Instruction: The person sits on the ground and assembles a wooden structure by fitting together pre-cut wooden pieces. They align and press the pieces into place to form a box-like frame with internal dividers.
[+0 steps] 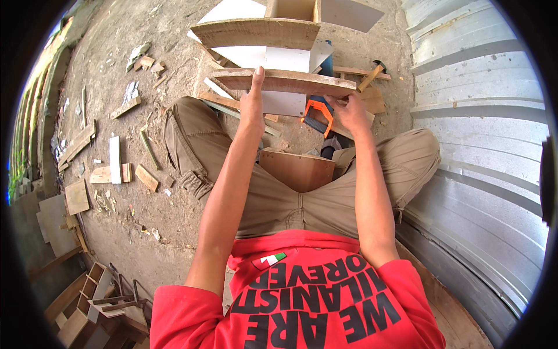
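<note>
Concrete floor runs up to a metal wall along its right edge. Toward the floor's near left corner sits a divided wooden box, its contents too small to tell. Between the legs is a brown board. Past the lap, the left hand has its fingers around a long board, thumb on top; the right hand has fingers narrowed on its right end, beside an orange-and-black handle. Farther off, a hammer lies near the floor's right edge.
</note>
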`<state>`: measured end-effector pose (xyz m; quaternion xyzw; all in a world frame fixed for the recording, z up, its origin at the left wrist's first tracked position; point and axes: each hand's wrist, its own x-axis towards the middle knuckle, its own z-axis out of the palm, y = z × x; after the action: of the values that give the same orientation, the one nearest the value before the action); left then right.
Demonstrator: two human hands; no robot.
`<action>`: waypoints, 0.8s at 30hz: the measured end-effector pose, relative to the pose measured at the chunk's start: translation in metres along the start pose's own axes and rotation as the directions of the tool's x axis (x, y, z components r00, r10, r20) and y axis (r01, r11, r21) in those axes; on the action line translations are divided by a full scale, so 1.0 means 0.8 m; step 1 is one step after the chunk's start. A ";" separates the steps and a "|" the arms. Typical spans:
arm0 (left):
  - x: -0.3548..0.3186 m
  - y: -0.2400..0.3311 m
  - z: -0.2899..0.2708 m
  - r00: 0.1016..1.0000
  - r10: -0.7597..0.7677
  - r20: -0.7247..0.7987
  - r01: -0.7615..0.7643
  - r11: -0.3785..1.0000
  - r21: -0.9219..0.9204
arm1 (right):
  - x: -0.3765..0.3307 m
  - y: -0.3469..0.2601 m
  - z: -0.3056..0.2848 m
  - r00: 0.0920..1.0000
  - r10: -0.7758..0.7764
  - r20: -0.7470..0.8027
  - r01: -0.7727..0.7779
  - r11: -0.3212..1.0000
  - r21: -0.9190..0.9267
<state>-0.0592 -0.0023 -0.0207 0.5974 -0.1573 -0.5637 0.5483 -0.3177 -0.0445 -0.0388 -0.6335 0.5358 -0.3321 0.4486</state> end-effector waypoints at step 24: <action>-0.006 0.007 0.009 0.993 -0.011 -0.114 0.010 1.000 -0.009 | -0.008 -0.067 0.121 0.856 0.509 -0.096 -0.233 0.543 0.806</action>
<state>-0.0641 -0.0040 -0.0119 0.6271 -0.1204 -0.5321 0.5560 -0.2111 -0.0163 -0.0253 -0.1868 0.5294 -0.5215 0.6425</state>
